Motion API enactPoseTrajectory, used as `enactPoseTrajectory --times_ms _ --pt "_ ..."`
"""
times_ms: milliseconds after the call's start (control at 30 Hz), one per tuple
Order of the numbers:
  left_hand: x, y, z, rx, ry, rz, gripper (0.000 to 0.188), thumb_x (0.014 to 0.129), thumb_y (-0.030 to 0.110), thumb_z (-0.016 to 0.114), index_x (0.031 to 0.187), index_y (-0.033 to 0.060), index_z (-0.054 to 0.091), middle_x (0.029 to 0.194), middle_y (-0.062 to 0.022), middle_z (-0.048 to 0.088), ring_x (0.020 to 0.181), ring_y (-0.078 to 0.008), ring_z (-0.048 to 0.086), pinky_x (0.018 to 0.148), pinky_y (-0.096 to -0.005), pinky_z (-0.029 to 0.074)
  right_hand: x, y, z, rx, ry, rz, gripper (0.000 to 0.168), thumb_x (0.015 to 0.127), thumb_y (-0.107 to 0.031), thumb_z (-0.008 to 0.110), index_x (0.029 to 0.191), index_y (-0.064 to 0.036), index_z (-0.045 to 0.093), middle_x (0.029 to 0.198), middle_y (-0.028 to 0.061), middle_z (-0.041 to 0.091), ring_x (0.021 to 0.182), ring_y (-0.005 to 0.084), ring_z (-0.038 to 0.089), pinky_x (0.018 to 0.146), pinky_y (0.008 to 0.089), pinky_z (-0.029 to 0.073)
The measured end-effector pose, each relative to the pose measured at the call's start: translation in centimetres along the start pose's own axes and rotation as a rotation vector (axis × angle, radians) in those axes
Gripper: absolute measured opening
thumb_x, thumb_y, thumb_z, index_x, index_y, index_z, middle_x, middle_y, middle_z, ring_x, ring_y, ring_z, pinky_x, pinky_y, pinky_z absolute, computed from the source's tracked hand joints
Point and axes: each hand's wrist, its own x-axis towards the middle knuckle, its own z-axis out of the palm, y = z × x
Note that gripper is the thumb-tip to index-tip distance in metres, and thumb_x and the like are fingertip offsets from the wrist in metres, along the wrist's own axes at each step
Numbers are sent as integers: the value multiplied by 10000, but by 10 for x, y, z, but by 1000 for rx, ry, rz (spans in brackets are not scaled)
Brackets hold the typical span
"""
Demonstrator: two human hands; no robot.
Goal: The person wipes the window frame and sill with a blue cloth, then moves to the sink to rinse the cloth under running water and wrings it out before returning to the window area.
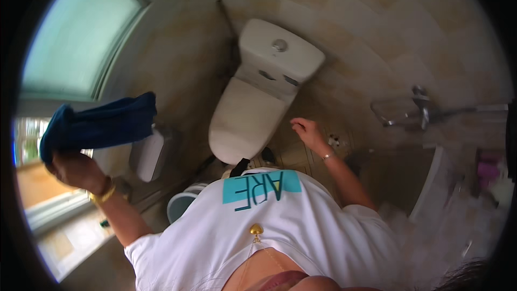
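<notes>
My left hand, at the far left, grips a dark blue cloth, raised in front of the window. The cloth hangs out from the fist towards the right, over a white box-shaped fixture. My right hand is held in the air to the right of the toilet, its fingers curled; nothing shows in it, but whether they are fully closed is unclear. The toilet lid is down, and the tank has a round flush button on top.
A frosted window stands at the upper left, with an open part below it. A bucket is on the floor beside me. On the right wall are a shower mixer tap and hose. A pale-edged panel stands at the lower right.
</notes>
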Motion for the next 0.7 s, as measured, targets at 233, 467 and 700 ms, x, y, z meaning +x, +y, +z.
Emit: enactPoseTrajectory --times_ms 233,467,700 --pt "-50 64 55 -425 -311 -416 287 940 121 411 1163 -18 528 1194 -227 553 1103 -310 551 1030 -434 376 -63 -23 -15 95 225 -8 170 851 -186 600 961 -65 650 847 144 663 730 260 649 649 325 499" --pt "-191 64 129 -894 -1121 -939 282 934 93 451 1204 39 510 1203 -125 570 1122 -227 540 954 -376 436 -119 -54 4 343 493 21 474 790 -258 711 1179 -55 534 954 126 620 810 233 598 718 295 490" --pt "-319 130 148 -879 -1502 -1364 272 915 36 445 1176 70 516 1158 -86 584 1094 -206 547 961 -355 413 -178 -67 -12 186 640 14 468 742 -233 730 1135 -46 557 992 179 597 909 294 600 772 349 495"
